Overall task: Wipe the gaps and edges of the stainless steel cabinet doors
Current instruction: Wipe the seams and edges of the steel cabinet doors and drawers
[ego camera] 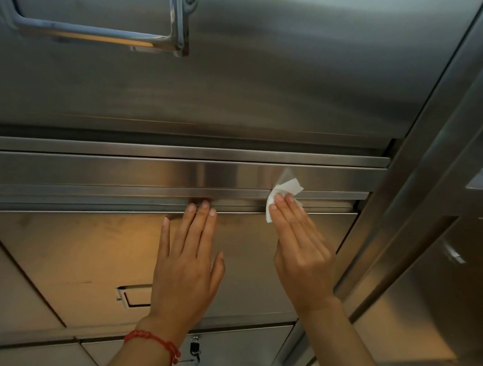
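Observation:
Two stainless steel cabinet doors fill the view, an upper door (256, 70) and a lower door (84, 252), split by a horizontal gap with steel strips (122, 175). My left hand (185, 258) lies flat on the lower door, fingertips touching its top edge. My right hand (299, 241) presses a white crumpled wipe (286, 187) with straight fingers against the lower door's top edge and the gap, right of the left hand. Part of the wipe is hidden under the fingers.
A bent chrome handle (101, 30) sits on the upper door. The lower door has a recessed handle (131, 296), partly behind my left wrist. A steel vertical post (419, 173) runs along the right. A latch (195, 350) shows on a door below.

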